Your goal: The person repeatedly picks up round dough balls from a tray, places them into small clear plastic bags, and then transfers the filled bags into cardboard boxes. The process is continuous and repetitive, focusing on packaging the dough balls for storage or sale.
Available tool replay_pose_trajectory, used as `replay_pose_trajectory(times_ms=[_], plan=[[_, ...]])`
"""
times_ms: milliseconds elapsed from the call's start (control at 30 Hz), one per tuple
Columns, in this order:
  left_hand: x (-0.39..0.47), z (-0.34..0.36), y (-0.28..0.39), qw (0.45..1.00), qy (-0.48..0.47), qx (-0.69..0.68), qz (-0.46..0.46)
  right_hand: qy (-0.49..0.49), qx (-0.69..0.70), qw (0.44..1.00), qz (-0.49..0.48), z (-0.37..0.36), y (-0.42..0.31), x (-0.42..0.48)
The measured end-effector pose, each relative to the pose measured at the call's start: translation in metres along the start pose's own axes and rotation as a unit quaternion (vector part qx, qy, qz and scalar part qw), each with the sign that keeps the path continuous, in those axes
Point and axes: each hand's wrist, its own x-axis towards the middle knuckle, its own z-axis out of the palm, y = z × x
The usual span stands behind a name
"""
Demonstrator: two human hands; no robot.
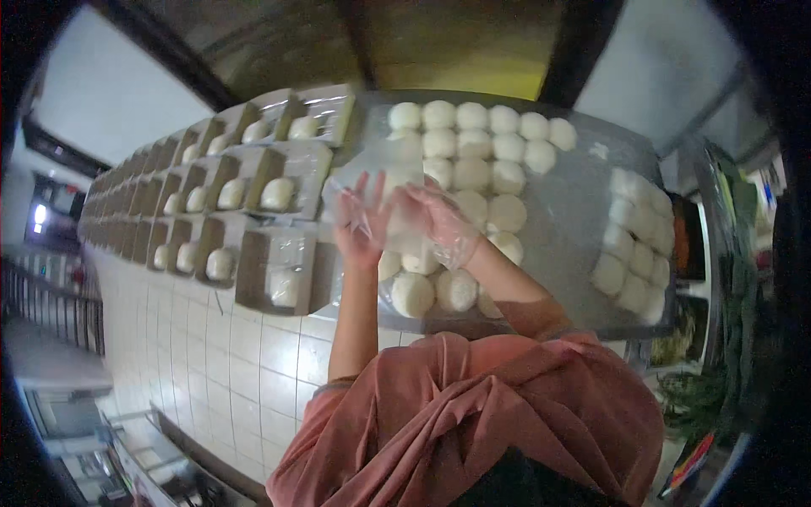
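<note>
My left hand (362,225), in a thin clear plastic glove, is raised over the table with its fingers spread. Just right of it, my right hand (440,218) has its fingers bent at the edge of a translucent plastic sheet (396,161). This sheet is blurred and spans the space between both hands, some of it behind the left fingers. Beneath them, rows of round white dough balls (472,174) sit on the grey tabletop (557,209); the sheet and hands hide several. Left of my left hand, a dough ball (285,288) lies in a plastic-lined cardboard box (253,269).
Three long rows of open cardboard boxes (218,171) run leftward, the nearer ones holding dough balls. A tight group of white dough pieces (633,247) sits at the table's right end. Pale floor tiles (247,367) show at lower left, with a metal rack (149,450) beyond.
</note>
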Motion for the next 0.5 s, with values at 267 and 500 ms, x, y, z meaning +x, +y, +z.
replay_pose_trajectory(times_ms=[267,500], plan=[[0.018,0.051,-0.109,0.922,-0.047,0.362,-0.128,0.073,-0.342,0.931,-0.102,-0.139,-0.174,-0.07],[0.054,0.088,-0.245,0.887,-0.148,0.38,-0.217,0.222,-0.394,0.878,-0.154,-0.214,-0.297,-0.11]])
